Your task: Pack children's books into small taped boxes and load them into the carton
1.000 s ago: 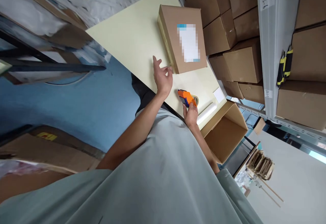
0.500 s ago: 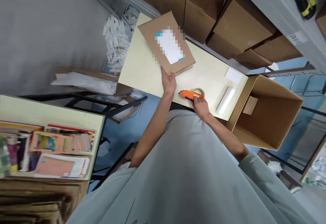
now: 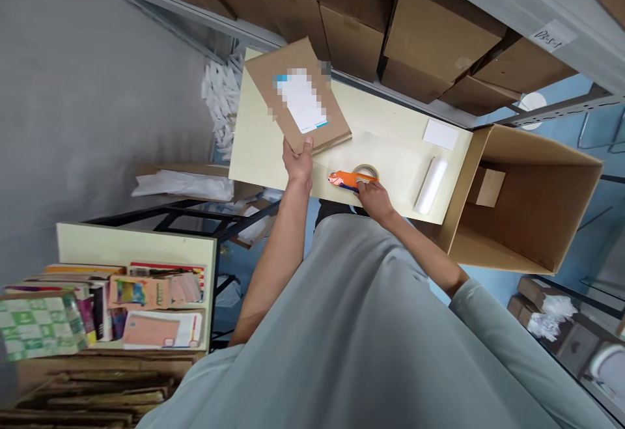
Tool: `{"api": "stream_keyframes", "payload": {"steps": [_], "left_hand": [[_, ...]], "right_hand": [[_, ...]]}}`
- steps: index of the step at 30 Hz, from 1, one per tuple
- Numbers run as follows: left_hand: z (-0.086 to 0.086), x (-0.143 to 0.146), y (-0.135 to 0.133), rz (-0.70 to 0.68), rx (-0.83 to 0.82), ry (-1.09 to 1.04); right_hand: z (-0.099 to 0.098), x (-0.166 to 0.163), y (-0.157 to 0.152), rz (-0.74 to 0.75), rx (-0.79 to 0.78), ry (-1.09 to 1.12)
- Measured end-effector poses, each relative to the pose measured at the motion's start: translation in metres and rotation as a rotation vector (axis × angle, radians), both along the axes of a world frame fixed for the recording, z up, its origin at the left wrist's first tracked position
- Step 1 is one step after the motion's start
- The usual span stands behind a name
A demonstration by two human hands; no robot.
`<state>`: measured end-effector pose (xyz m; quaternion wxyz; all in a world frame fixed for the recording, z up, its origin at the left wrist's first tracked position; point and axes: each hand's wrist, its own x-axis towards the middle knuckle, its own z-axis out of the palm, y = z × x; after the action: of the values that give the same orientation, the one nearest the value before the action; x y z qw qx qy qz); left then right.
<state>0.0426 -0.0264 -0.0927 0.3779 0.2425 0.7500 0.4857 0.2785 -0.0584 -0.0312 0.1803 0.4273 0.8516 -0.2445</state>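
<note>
A flat brown cardboard box with a white, partly blurred label is tilted over the left part of the cream tabletop. My left hand grips its near corner, thumb on top and fingers underneath. To the right, my right hand is closed round an orange tape dispenser with a roll of tape at its far side. The dispenser is low over the table's front edge, apart from the box. I cannot tell whether it touches the tabletop.
A large open carton stands at the table's right end, a smaller box inside it. A white roll and white paper lie nearby. Shelved cartons line the back. Books and packets fill a left side table.
My view has shifted. The box and my left hand have moved a little left along the table. My right hand has also moved left with the tape dispenser.
</note>
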Motion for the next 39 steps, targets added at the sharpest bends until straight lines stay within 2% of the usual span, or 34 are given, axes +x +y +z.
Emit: {"api": "stream_keyframes", "payload": {"steps": [3, 7, 9, 11, 13, 17, 19, 21, 24, 28, 30, 32, 35, 39], "left_hand": [[0.005, 0.006, 0.002, -0.001, -0.005, 0.011], [0.009, 0.013, 0.003, -0.031, 0.006, 0.049], [0.009, 0.014, 0.003, -0.025, 0.020, 0.045], [0.008, 0.012, 0.003, -0.024, 0.030, 0.038], [0.007, 0.008, 0.003, -0.035, 0.035, 0.026], [0.007, -0.004, 0.003, -0.081, 0.042, -0.030], [0.009, -0.012, 0.004, -0.105, 0.044, -0.087], [0.014, -0.023, 0.005, -0.128, 0.033, -0.128], [0.025, -0.049, 0.008, -0.223, 0.006, -0.143], [0.049, -0.096, 0.019, -0.459, -0.029, -0.132], [0.062, -0.115, 0.031, -0.539, -0.118, -0.031], [0.074, -0.122, 0.045, -0.565, -0.257, 0.160], [0.079, -0.105, 0.066, -0.505, -0.417, 0.481], [0.066, -0.049, 0.079, -0.403, -0.363, 0.688]], "right_hand": [[0.010, 0.024, 0.014, 0.019, -0.014, -0.015], [0.031, 0.090, 0.032, -0.017, -0.016, -0.158], [0.040, 0.122, 0.049, -0.023, 0.022, -0.209], [0.041, 0.139, 0.076, -0.028, 0.086, -0.215], [0.032, 0.138, 0.109, -0.033, 0.150, -0.179], [0.003, 0.104, 0.173, -0.026, 0.204, -0.059], [-0.008, 0.084, 0.192, -0.007, 0.224, -0.035], [-0.014, 0.066, 0.199, 0.027, 0.228, -0.037], [-0.014, 0.042, 0.188, 0.094, 0.218, -0.031], [-0.005, 0.012, 0.155, 0.165, 0.176, -0.037], [0.002, -0.004, 0.137, 0.188, 0.166, -0.060], [0.009, -0.022, 0.118, 0.218, 0.165, -0.077], [0.020, -0.055, 0.090, 0.273, 0.133, -0.072], [0.027, -0.093, 0.056, 0.281, 0.075, -0.039]]}}
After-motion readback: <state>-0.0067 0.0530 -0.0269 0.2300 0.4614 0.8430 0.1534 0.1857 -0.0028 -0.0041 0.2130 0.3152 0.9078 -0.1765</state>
